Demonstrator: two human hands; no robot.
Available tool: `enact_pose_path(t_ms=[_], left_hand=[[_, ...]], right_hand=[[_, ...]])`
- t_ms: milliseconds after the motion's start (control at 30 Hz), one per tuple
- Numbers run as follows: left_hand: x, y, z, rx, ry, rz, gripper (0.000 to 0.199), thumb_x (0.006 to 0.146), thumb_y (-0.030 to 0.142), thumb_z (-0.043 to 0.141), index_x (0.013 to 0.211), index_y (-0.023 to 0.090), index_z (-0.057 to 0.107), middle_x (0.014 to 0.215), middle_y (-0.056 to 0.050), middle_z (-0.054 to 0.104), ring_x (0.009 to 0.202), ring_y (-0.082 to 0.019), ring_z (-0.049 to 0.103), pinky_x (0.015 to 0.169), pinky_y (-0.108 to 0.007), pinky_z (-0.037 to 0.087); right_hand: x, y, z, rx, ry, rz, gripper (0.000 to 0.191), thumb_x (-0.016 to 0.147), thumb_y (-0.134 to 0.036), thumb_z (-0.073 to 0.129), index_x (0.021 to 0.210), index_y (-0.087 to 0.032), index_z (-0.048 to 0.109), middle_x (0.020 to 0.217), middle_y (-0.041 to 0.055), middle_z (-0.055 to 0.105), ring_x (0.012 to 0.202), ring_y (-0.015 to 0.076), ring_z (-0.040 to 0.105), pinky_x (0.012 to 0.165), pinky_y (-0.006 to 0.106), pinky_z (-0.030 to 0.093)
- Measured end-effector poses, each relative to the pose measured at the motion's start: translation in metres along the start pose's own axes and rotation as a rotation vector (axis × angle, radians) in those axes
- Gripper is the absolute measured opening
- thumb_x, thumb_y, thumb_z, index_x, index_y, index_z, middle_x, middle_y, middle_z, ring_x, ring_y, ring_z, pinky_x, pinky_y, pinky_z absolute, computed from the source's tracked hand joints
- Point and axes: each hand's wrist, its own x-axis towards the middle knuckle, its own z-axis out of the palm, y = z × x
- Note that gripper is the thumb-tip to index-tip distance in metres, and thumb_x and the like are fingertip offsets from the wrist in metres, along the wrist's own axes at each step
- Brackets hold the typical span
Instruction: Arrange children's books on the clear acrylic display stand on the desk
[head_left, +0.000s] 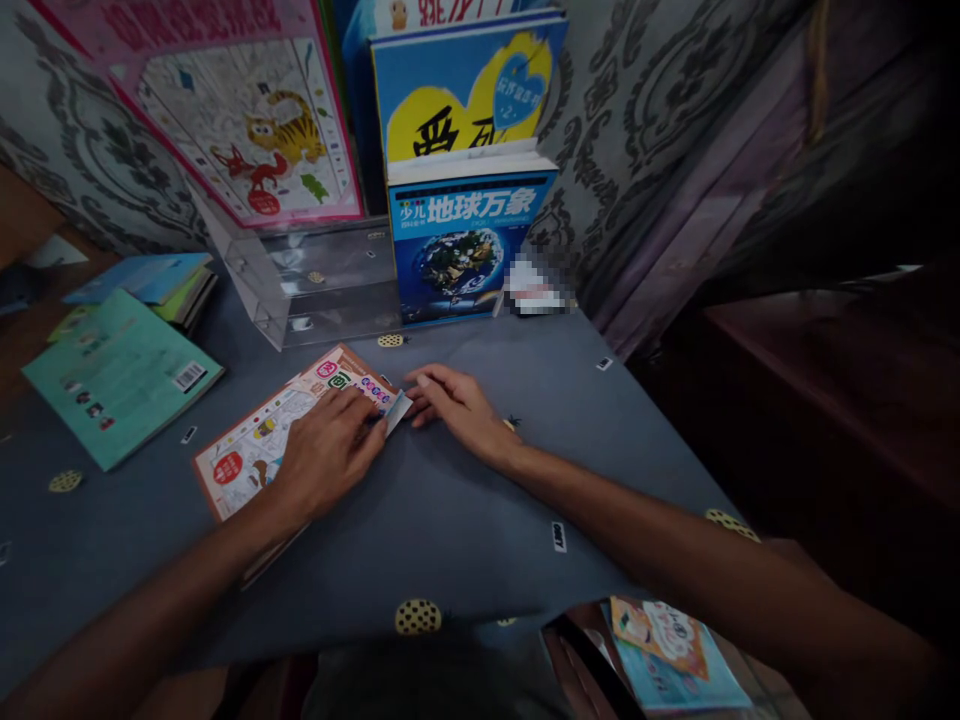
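An orange-edged picture book [247, 435] lies at a slant on the grey patterned tablecloth [480, 540]. My left hand [330, 445] rests on its cover with the fingers lying over it, near the upper right part. Just right of the book's corner is my right hand [457, 405], its fingers slightly curled and apart, with nothing seen in them. Its fingertips are close to the book's pale corner; whether they touch cannot be made out.
Behind stands a clear acrylic rack [330, 315] with a pink book [240, 130] and a blue globe book [465, 250]. A green book [124, 375] lies by a small stack [161, 280] at left. More books [675, 655] are below the front edge.
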Motion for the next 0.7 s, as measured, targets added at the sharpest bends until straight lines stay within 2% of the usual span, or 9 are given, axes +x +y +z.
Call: enact_pose_path(t_ms=[300,433,600,700], left_hand=[[-0.0006,0.0001,-0.0006,-0.012,0.011,-0.005,0.027,0.096,0.033,0.042,0.085,0.022,0.063,0.089,-0.007,0.066,0.087,-0.022,0.058,0.078,-0.035,0.047],[-0.0028,0.0003,0.002,0.011,0.019,0.009,0.025,0.096,0.034,0.044,0.087,0.021,0.064,0.09,-0.007,0.067,0.09,-0.023,0.059,0.079,-0.035,0.048],[-0.0037,-0.001,0.0014,-0.005,-0.01,0.015,0.025,0.096,0.035,0.047,0.093,0.019,0.066,0.097,-0.01,0.068,0.096,-0.026,0.061,0.082,-0.039,0.05],[-0.0051,-0.0073,-0.0047,-0.084,-0.07,0.067,0.026,0.098,0.032,0.045,0.097,0.019,0.068,0.099,-0.009,0.068,0.097,-0.024,0.062,0.085,-0.039,0.051]], right_hand=[[0.0004,0.0014,-0.0019,-0.006,-0.014,0.001,0.022,0.095,-0.04,0.057,0.1,-0.019,0.064,0.086,0.0022,0.069,0.066,0.0111,0.067,0.063,0.025,0.06],[-0.0006,0.0,-0.0022,-0.015,-0.036,-0.014,0.023,0.092,-0.04,0.062,0.099,-0.019,0.063,0.078,0.0005,0.068,0.066,0.012,0.068,0.06,0.024,0.058],[-0.0011,-0.0018,0.0018,-0.025,-0.084,0.062,0.03,0.079,-0.028,0.075,0.102,-0.019,0.058,0.069,-0.0033,0.067,0.059,0.0114,0.066,0.052,0.021,0.054],[0.0015,-0.0021,0.0057,-0.053,-0.105,0.089,0.024,0.078,-0.021,0.073,0.098,-0.019,0.06,0.064,-0.0054,0.063,0.053,0.0101,0.063,0.048,0.019,0.051]])
